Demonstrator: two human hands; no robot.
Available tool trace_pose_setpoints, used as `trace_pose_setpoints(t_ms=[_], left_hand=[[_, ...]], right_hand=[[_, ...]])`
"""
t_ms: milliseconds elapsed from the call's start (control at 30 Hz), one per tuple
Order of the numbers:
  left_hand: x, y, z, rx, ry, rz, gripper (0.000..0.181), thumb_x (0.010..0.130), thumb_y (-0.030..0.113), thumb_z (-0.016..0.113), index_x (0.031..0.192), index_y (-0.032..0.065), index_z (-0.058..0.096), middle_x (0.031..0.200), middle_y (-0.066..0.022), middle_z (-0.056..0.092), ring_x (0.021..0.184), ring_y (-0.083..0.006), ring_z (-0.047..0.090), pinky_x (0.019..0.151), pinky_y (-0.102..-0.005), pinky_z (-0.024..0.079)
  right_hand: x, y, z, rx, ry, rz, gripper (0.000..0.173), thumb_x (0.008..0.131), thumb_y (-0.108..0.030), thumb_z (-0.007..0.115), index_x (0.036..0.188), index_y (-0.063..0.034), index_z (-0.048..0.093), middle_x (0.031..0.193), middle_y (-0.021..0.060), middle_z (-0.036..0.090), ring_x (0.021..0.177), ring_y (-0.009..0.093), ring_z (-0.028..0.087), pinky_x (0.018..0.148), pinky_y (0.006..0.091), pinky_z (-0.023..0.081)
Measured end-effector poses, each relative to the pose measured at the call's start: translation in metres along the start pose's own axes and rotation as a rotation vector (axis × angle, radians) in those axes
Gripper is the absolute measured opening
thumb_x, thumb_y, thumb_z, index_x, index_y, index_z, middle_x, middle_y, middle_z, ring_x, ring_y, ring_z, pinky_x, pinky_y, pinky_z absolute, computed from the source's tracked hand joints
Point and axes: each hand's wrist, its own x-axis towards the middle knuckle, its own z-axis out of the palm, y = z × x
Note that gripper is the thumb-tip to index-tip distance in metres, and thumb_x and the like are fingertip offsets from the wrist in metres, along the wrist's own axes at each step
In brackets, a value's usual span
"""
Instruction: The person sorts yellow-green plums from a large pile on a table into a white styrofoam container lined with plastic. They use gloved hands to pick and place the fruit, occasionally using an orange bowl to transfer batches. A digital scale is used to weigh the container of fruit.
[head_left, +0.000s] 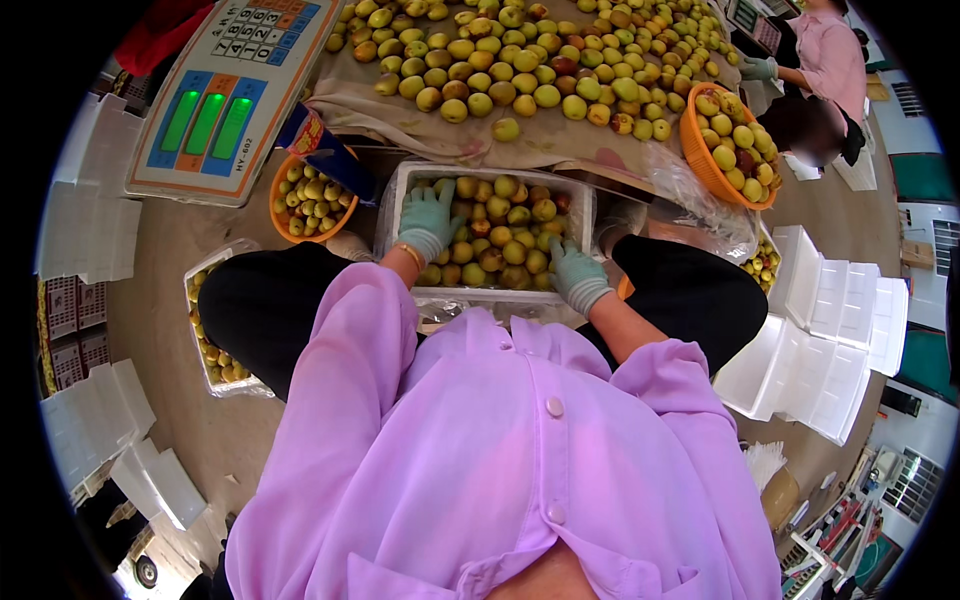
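A white foam box (589, 217) lined with clear plastic stands between the knees, filled with round yellow-green fruit (498, 237), some with red-brown patches. My left hand (429, 219), in a pale green knit glove, lies on the fruit at the box's left side, its fingers spread. At the right front corner rests my right hand (576, 273), gloved alike, its fingertips touching the fruit by the box wall. Whether that hand grips a fruit is hidden. Beyond the box, many more such fruit (525, 56) lie loose on a cloth-covered table (360, 112).
A digital scale (225, 97) stands at the upper left, beside a dark blue object (330, 154). Orange baskets of fruit sit left (277, 217) and right (694, 154). Fruit-filled foam box (199, 285) at left; stacked foam boxes (810, 300) at right. A co-worker (829, 56) is at upper right.
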Motion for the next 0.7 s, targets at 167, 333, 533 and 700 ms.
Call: trace_pose_setpoints(t_ms=[167, 333, 533, 700], left_hand=[[-0.066, 0.018, -0.002, 0.028, 0.059, 0.273, 0.065, 0.082, 0.042, 0.066, 0.137, 0.0168, 0.045, 0.139, -0.0154, 0.045, 0.129, -0.0402, 0.04, 0.103, -0.0631, 0.028], [-0.041, -0.003, 0.01, -0.118, 0.157, 0.546, 0.055, 0.082, 0.04, 0.064, 0.13, 0.0175, 0.052, 0.137, -0.009, 0.047, 0.129, -0.0309, 0.042, 0.098, -0.0722, 0.024], [-0.002, 0.023, -0.003, -0.142, 0.235, 0.468, 0.035, 0.082, 0.029, 0.062, 0.114, 0.013, 0.06, 0.123, -0.0125, 0.054, 0.116, -0.0323, 0.05, 0.099, -0.051, 0.039], [0.052, 0.096, 0.018, -0.169, 0.257, 0.536, 0.036, 0.079, 0.02, 0.059, 0.114, 0.0124, 0.061, 0.124, -0.014, 0.053, 0.117, -0.0358, 0.05, 0.098, -0.0539, 0.038]], right_hand=[[-0.005, -0.001, 0.005, 0.132, 0.001, 0.019, 0.071, 0.081, -0.026, 0.069, 0.141, -0.0131, 0.035, 0.124, 0.0236, 0.051, 0.104, 0.039, 0.06, 0.083, 0.0478, 0.051], [0.007, -0.027, -0.006, -0.095, 0.337, -0.24, 0.056, 0.078, -0.027, 0.071, 0.129, -0.0177, 0.051, 0.124, 0.0139, 0.051, 0.098, 0.032, 0.059, 0.08, 0.0422, 0.051], [0.031, -0.036, -0.017, 0.132, 0.529, -0.466, 0.039, 0.081, -0.019, 0.064, 0.118, -0.0113, 0.059, 0.115, 0.013, 0.059, 0.1, 0.033, 0.058, 0.08, 0.0441, 0.05], [0.069, 0.037, 0.014, 0.099, 0.502, -0.19, 0.057, 0.079, -0.026, 0.068, 0.131, -0.0106, 0.051, 0.132, 0.0147, 0.052, 0.115, 0.039, 0.049, 0.101, 0.0496, 0.037]])
